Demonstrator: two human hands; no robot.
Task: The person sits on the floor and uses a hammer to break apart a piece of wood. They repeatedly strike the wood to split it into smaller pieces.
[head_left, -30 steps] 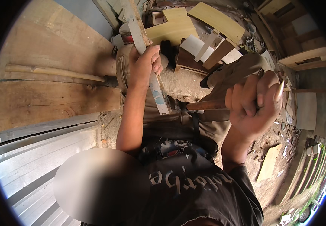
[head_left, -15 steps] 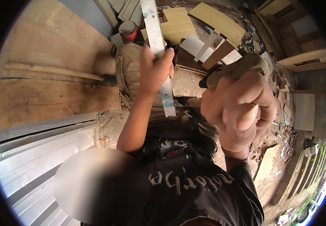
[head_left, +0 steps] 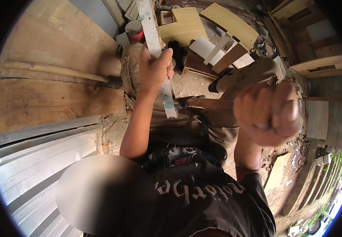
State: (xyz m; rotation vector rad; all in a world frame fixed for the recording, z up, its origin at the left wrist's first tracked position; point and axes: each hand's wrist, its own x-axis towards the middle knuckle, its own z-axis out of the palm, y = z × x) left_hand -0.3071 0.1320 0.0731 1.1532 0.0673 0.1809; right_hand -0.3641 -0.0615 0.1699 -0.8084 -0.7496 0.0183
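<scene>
Strip and Hammer: Hand Positions and Work Status

Far left: A wide board (head_left: 56, 43), a pole (head_left: 56, 70) and a shorter plank (head_left: 52, 104) lay one below another in the view, outside the grip of either hand.

Center left: The left hand (head_left: 154, 69) held a white-painted wood strip (head_left: 151, 33), its fingers wrapped closed around the middle of the visible length. The strip stood at a slant above the person's lap, lower end toward the body; its upper end ran out of view.

Center: The dark head of a hammer (head_left: 212, 104) lay right at the strip's edge near the lower end. Contact could not be confirmed.

Right: The right hand (head_left: 266, 114), blurred, had its fingers curled tightly around the hammer's wooden handle.

Status: Work on the strip appeared to be under way. The visible length was in one piece, with bluish patches and small dark spots on its face. No completed result could be identified; with both grips engaged, some work probably remained. The amount could not be determined.
</scene>
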